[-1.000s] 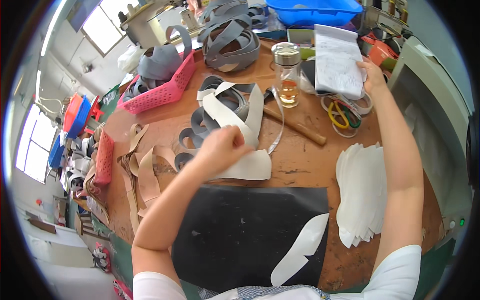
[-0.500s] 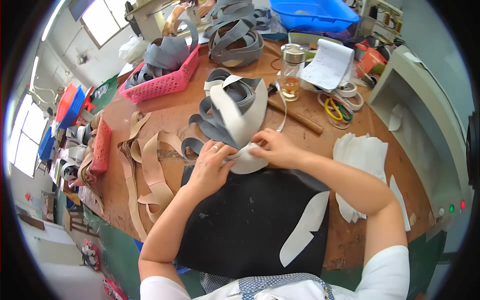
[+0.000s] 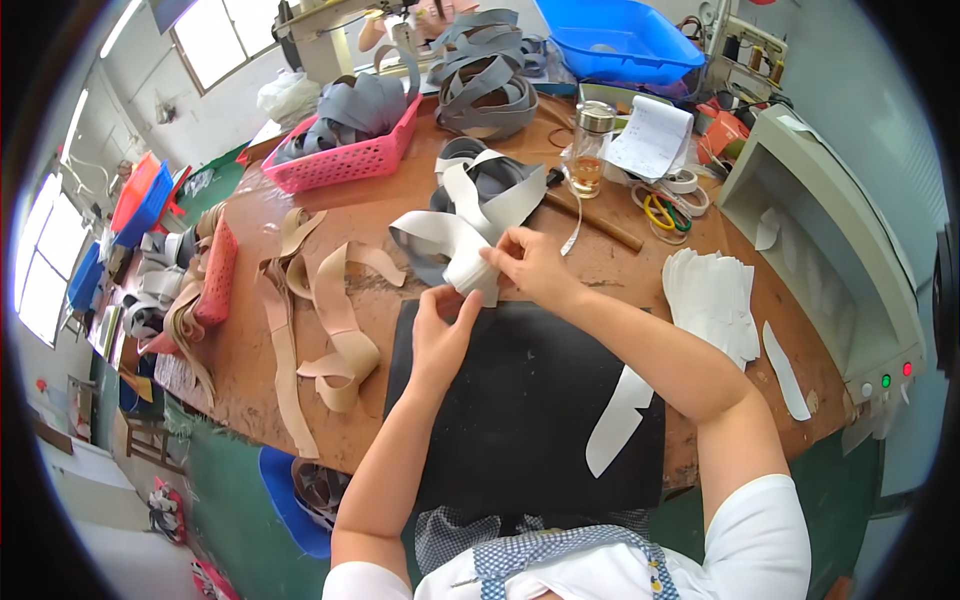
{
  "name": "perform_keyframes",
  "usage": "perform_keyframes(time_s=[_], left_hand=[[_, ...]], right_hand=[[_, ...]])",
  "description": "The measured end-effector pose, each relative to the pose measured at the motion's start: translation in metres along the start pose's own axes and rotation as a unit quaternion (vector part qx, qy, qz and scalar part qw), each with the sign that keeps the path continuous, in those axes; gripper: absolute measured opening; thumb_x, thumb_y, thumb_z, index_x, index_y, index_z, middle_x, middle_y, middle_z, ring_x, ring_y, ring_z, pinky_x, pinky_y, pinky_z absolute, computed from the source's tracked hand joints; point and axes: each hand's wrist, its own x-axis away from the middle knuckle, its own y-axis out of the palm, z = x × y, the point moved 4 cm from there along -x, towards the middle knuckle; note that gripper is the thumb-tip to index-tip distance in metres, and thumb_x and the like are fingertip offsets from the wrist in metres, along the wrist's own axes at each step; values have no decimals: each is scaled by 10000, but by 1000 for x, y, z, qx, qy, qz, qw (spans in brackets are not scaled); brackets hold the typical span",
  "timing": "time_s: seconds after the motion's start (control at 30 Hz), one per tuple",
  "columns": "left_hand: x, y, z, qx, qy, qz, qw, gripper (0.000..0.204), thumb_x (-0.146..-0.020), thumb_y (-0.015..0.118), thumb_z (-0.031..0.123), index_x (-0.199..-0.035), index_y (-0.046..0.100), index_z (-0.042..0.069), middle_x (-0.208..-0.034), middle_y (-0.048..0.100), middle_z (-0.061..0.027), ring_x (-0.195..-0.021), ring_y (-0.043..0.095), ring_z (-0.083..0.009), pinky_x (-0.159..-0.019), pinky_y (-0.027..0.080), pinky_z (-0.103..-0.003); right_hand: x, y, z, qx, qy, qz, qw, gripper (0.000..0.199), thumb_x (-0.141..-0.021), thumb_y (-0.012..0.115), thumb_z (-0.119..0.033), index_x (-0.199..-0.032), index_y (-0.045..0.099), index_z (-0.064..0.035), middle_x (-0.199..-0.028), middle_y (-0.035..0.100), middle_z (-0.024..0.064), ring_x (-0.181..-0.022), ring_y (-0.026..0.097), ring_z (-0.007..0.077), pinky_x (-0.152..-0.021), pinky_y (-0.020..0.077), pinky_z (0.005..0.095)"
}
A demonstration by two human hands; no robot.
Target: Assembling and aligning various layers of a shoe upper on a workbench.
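Note:
My right hand (image 3: 532,265) pinches a grey-and-white fabric strip (image 3: 468,262), white side up, at the far edge of the black mat (image 3: 520,400). Just below it, my left hand (image 3: 442,335) has thumb and index finger closed on the strip's lower edge. From there the strip curves back into a coiled heap of grey and white strips (image 3: 488,185) beyond my hands. A white cut piece with a notch (image 3: 612,432) lies on the mat's right part, its upper end hidden by my right forearm.
A stack of white pieces (image 3: 708,300) and a single white piece (image 3: 786,372) lie right. Beige strips (image 3: 335,320) lie left. Farther off stand a pink basket (image 3: 340,165), a lidded glass jar (image 3: 590,150) and a wooden stick (image 3: 605,226). A grey metal housing (image 3: 860,240) borders the right.
The strip's end has been drawn up and folded more narrowly between my hands. My left hand has shifted beneath it, its fingers now in a pinch. The whole view has shifted slightly.

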Motion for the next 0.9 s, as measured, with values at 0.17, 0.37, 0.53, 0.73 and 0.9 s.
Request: perform_keyframes(time_s=[0.17,0.37,0.53,0.73,0.9], left_hand=[[-15,-10,-13,77,-103,-5,992,406,-880,802,220,-1136,581,-6,-1020,661,-54,-901,628,-110,-776,524,-246],[-9,-6,-12,166,-60,18,984,368,-842,824,118,-1063,576,-40,-970,673,-75,-847,638,-114,-773,526,-235],[-20,-7,-1,189,-30,52,980,347,-829,830,94,-1039,578,-20,-988,672,-79,-894,649,-126,-816,521,-242],[-49,-29,14,182,-44,6,982,314,-809,856,140,-976,611,36,-931,648,-31,-824,600,-99,-748,467,-223],[-68,-20,44,273,-100,-94,952,256,-857,821,234,-962,648,78,-861,653,14,-798,601,-95,-777,433,-247]], right_hand=[[13,10,-2,-109,117,-96,982,334,-1002,642,-295,-897,646,22,-789,665,63,-709,690,149,-601,583,292],[0,4,1,-92,129,-158,975,272,-983,635,-207,-1193,611,-36,-856,648,47,-671,661,127,-598,581,290],[-12,7,-7,-54,89,-259,960,432,-855,616,-12,-1286,595,-36,-853,635,37,-737,647,118,-604,579,291],[-27,1,-17,-108,57,-279,953,298,-955,665,-148,-1230,649,-34,-901,675,1,-737,616,80,-633,504,235],[-30,-8,-14,-126,95,-293,943,245,-993,647,-220,-1186,695,-77,-950,684,-4,-807,621,56,-607,465,205]])
